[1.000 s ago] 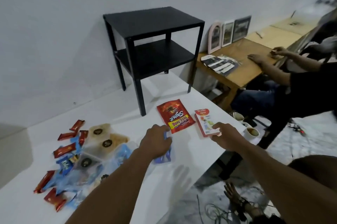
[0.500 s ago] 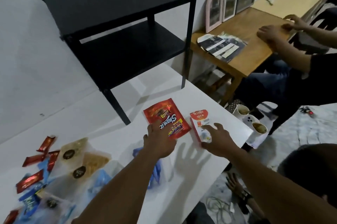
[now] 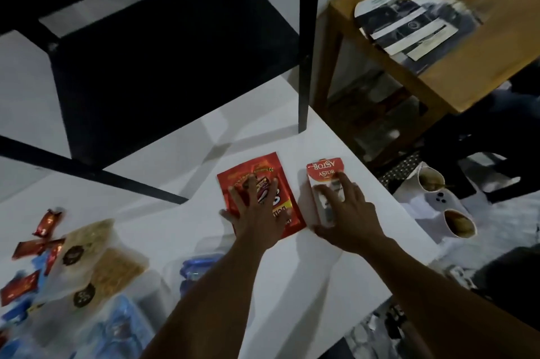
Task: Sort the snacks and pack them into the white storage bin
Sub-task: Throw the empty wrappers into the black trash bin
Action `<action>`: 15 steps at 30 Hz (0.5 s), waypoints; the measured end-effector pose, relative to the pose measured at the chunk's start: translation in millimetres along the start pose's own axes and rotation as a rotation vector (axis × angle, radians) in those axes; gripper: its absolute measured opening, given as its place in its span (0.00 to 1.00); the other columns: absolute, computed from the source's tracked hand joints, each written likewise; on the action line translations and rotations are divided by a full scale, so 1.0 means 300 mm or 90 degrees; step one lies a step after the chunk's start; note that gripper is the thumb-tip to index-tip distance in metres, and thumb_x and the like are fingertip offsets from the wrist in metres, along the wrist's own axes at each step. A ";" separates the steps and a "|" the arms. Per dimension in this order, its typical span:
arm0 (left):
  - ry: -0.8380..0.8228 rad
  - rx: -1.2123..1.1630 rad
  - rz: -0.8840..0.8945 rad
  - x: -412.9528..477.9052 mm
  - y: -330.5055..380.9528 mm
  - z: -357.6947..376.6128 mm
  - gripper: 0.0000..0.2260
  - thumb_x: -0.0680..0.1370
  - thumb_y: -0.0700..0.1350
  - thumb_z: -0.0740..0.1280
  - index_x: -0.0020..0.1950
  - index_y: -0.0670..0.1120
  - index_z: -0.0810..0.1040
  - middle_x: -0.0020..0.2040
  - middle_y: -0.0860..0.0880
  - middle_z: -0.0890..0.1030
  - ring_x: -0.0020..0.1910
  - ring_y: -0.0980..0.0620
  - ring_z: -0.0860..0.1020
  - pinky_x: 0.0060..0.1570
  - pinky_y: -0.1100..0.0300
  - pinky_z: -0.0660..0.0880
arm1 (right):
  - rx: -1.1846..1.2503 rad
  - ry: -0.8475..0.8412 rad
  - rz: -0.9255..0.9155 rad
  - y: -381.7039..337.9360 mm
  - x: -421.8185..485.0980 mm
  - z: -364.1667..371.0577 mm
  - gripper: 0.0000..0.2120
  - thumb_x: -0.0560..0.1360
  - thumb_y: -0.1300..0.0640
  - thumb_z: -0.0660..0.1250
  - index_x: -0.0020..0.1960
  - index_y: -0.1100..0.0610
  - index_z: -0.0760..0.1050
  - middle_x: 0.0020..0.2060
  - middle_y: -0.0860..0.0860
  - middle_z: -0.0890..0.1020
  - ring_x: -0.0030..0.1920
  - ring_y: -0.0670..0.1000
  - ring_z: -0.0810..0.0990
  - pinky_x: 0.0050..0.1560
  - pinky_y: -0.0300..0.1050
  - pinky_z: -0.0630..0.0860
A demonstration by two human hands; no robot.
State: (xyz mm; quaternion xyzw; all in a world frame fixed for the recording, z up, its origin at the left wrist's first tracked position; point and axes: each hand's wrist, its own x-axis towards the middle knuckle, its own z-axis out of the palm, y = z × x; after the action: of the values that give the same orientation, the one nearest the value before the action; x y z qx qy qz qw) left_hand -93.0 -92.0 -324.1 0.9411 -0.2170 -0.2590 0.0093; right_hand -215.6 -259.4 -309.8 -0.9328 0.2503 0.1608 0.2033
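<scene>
A red snack pouch lies flat on the white table; my left hand rests on it with fingers spread. Just to its right lies a red-and-white Astor box. My right hand covers its near half, fingers on top and thumb at the near end. At the left sit a pile of small red bars, clear bags of tan snacks and blue packets.
A black side table stands on the white table behind the pouch, one leg close to it. Past the table's right edge are a wooden desk with papers and two filled cups lower down.
My left hand left the blue packet and moved forward onto the red pouch. My right hand slid further over the Astor box. The view has moved closer and tilted down.
</scene>
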 end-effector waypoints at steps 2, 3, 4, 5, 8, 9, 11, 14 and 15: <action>-0.013 0.015 0.012 -0.006 -0.005 0.003 0.44 0.69 0.78 0.56 0.77 0.67 0.36 0.80 0.50 0.33 0.76 0.29 0.34 0.65 0.20 0.47 | -0.012 0.009 0.003 -0.001 0.011 -0.004 0.44 0.65 0.29 0.67 0.75 0.39 0.54 0.80 0.52 0.46 0.77 0.63 0.55 0.68 0.68 0.67; -0.017 0.018 0.018 -0.013 -0.008 0.003 0.47 0.67 0.80 0.56 0.77 0.66 0.36 0.80 0.50 0.33 0.76 0.29 0.33 0.66 0.21 0.46 | -0.016 0.012 0.003 -0.002 0.012 -0.005 0.42 0.67 0.31 0.67 0.75 0.40 0.54 0.80 0.52 0.46 0.77 0.63 0.55 0.68 0.68 0.67; -0.017 0.014 0.020 -0.017 -0.011 0.002 0.48 0.66 0.80 0.56 0.77 0.66 0.36 0.80 0.50 0.33 0.76 0.29 0.33 0.67 0.22 0.46 | -0.020 0.019 0.002 -0.003 0.012 -0.007 0.41 0.67 0.32 0.68 0.75 0.40 0.54 0.80 0.52 0.46 0.77 0.63 0.55 0.68 0.68 0.67; -0.012 0.008 0.019 -0.020 -0.013 0.000 0.48 0.66 0.80 0.57 0.77 0.66 0.37 0.81 0.51 0.35 0.76 0.30 0.34 0.68 0.23 0.47 | -0.021 0.028 -0.002 -0.003 0.012 -0.011 0.41 0.68 0.33 0.68 0.75 0.41 0.55 0.80 0.52 0.46 0.77 0.63 0.56 0.67 0.67 0.68; 0.032 0.024 0.038 -0.034 -0.016 -0.001 0.41 0.71 0.74 0.60 0.79 0.63 0.48 0.82 0.50 0.46 0.78 0.32 0.44 0.73 0.31 0.54 | -0.009 0.031 -0.013 -0.002 0.015 -0.030 0.39 0.67 0.35 0.69 0.74 0.41 0.57 0.80 0.52 0.48 0.74 0.63 0.60 0.66 0.64 0.71; 0.058 0.023 0.056 -0.042 -0.020 0.000 0.37 0.74 0.70 0.61 0.79 0.62 0.54 0.81 0.50 0.51 0.78 0.34 0.48 0.73 0.34 0.59 | -0.005 0.028 -0.015 -0.005 0.017 -0.039 0.39 0.67 0.35 0.70 0.74 0.41 0.58 0.80 0.52 0.49 0.74 0.63 0.62 0.66 0.63 0.71; 0.107 0.015 0.086 -0.063 -0.031 -0.008 0.27 0.78 0.63 0.59 0.76 0.59 0.65 0.79 0.51 0.61 0.77 0.40 0.58 0.68 0.40 0.69 | 0.002 0.029 -0.012 -0.017 0.017 -0.058 0.39 0.67 0.36 0.71 0.74 0.41 0.60 0.80 0.53 0.51 0.72 0.63 0.63 0.65 0.62 0.71; 0.143 -0.068 0.105 -0.131 -0.034 -0.063 0.35 0.72 0.65 0.44 0.70 0.53 0.76 0.74 0.50 0.71 0.74 0.43 0.65 0.63 0.44 0.74 | 0.016 0.018 0.008 -0.046 -0.004 -0.084 0.40 0.67 0.39 0.73 0.75 0.42 0.60 0.80 0.52 0.51 0.72 0.63 0.63 0.67 0.62 0.70; 0.155 -0.113 0.116 -0.160 -0.033 -0.090 0.38 0.70 0.67 0.43 0.68 0.51 0.77 0.72 0.49 0.73 0.73 0.44 0.67 0.63 0.45 0.74 | 0.013 0.015 0.011 -0.058 -0.017 -0.091 0.40 0.68 0.39 0.73 0.75 0.42 0.60 0.80 0.51 0.51 0.73 0.63 0.63 0.67 0.62 0.69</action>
State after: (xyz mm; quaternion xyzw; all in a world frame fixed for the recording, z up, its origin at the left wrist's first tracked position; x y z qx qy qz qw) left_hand -112.7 -65.9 -278.7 0.9375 -0.2747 -0.1597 0.1420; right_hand -205.0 -256.1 -278.8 -0.9303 0.2624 0.1487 0.2086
